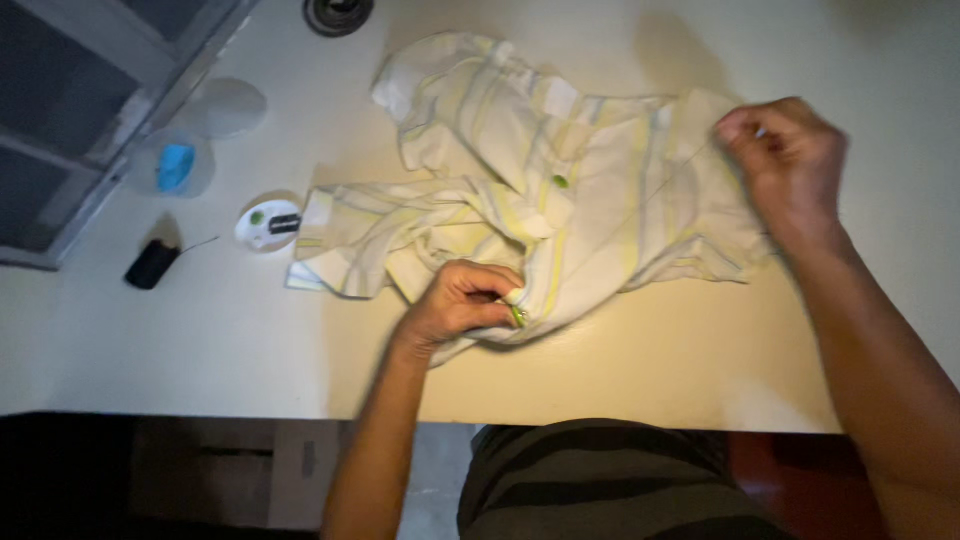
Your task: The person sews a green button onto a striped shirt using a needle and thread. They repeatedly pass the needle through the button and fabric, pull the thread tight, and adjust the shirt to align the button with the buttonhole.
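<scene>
On the pale worktop (620, 370) lies a crumpled striped shirt (520, 200). Left hand (455, 305) pinches a green button (517, 316) against the shirt's near edge, fingers closed. Right hand (785, 160), raised at the right, has fingers pinched shut on a thin thread (660, 190). A black spool (152, 265) sits far left.

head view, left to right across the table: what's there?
Black thread spool → clear cup with blue item → small white dish → left hand pinching a green button → striped shirt → right hand pulling thread.
</scene>
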